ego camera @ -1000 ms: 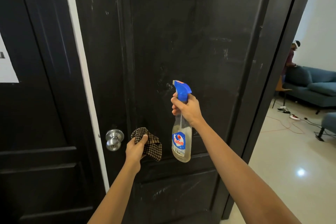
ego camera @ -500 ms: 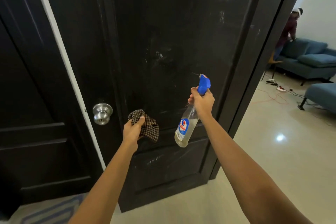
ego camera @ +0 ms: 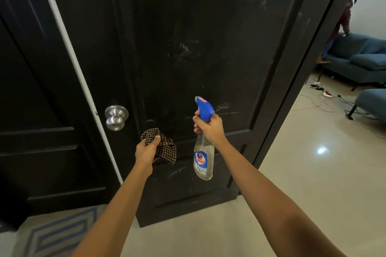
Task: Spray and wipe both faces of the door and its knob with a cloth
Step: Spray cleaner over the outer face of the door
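Head view. Gripping Colin spray bottle [ego camera: 203,158] at the neck with right hand [ego camera: 210,129], nozzle toward black door [ego camera: 208,37]; bunching checked cloth [ego camera: 165,146] in left hand [ego camera: 146,151], near steel knob [ego camera: 116,117]. Hands apart. Risk: overspray dripping onto glossy floor; streaks if left unwiped.

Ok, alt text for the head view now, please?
A person's right hand points a blue-topped spray bottle at a scuffed black door, while the left hand grips a checked cloth below and right of the steel knob.
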